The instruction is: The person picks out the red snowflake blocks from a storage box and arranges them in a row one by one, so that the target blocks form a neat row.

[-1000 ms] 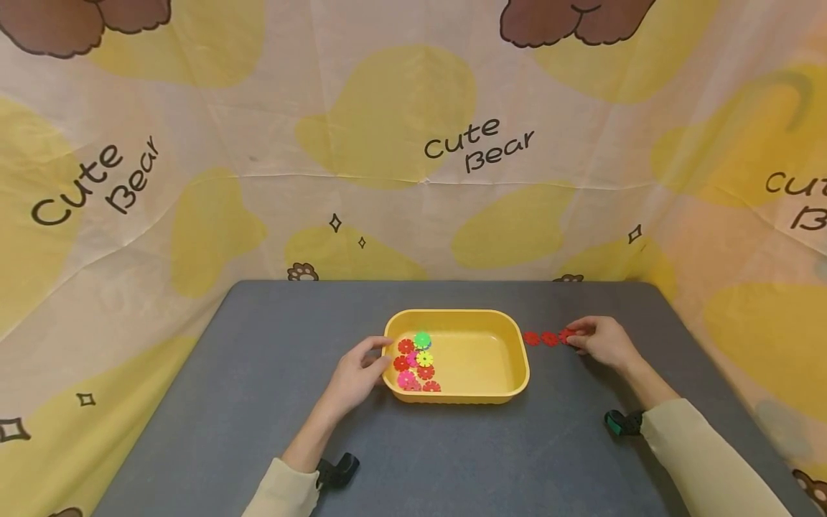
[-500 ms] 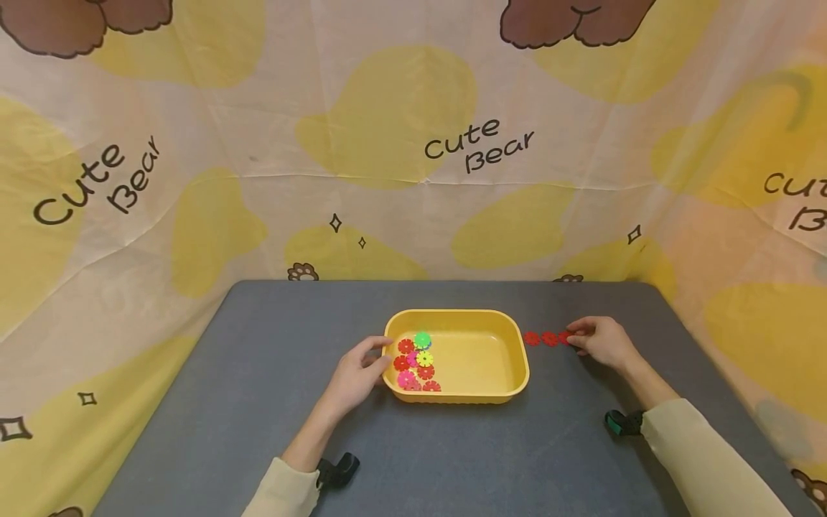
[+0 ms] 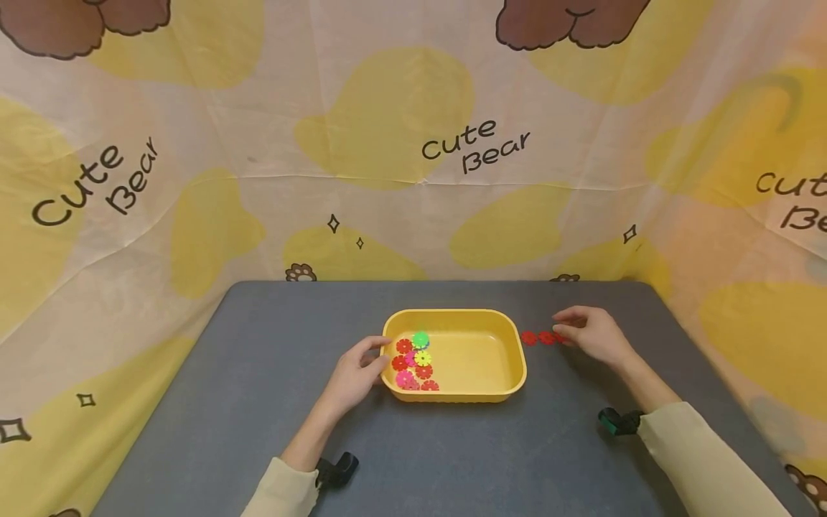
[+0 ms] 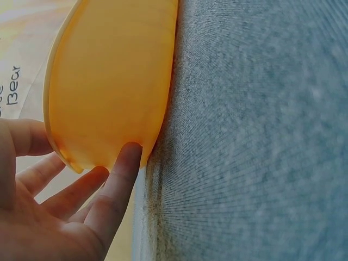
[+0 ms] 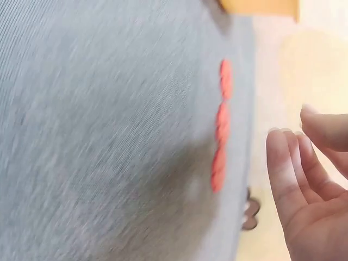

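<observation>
My left hand (image 3: 352,373) holds the left end of a yellow plastic tray (image 3: 478,393), fingertips at its rim and outer wall. In the left wrist view, the fingers (image 4: 117,190) press on the tray's curved end (image 4: 114,81). Just right of the tray, three red flower-shaped discs (image 3: 546,337) lie in a row on the table. My right hand (image 3: 597,336) hovers above the row's right end and partly covers the last disc in the head view. The right wrist view shows the right hand (image 5: 310,179) apart from the red discs (image 5: 222,125), with nothing between thumb and fingers.
Several flower discs, red, pink, yellow and green (image 3: 421,339), lie heaped at the tray's left end. The dark grey table (image 3: 452,459) reaches back to a patterned cloth (image 3: 388,129), which also hangs along both sides.
The right hand has let go of the rightmost red disc and risen slightly off the table. The left hand stays at the tray, and the row of discs lies as before.
</observation>
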{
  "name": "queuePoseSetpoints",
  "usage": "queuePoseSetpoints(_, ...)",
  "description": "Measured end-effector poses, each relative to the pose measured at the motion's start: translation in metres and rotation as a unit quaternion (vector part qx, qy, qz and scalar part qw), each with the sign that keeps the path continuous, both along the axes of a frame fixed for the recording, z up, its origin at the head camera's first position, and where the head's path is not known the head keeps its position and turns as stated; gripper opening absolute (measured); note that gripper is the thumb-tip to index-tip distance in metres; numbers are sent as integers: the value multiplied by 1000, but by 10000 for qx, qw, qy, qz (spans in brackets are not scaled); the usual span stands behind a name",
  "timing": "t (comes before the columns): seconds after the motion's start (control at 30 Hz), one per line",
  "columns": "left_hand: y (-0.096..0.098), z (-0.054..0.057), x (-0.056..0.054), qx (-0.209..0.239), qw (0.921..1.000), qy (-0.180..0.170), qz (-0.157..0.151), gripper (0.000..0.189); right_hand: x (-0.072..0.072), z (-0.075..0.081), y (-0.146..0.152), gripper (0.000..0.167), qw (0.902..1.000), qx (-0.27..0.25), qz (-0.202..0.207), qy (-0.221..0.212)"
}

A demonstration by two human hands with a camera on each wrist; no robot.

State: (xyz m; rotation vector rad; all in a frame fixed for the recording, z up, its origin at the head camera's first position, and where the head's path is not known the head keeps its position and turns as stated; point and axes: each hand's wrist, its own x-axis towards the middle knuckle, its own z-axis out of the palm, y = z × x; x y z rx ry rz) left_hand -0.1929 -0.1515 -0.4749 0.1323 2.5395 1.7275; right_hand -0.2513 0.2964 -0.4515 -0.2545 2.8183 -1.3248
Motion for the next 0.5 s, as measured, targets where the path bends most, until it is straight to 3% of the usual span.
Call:
queuePoseSetpoints(0.33, 0, 1, 1, 16, 10000, -82, 52, 35, 9, 24, -36, 26, 9989, 264, 248, 285)
queuePoseSetpoints(0.5, 1, 1, 1, -8, 9999, -77, 75, 34, 14, 32, -55, 28, 9987, 1, 435, 272)
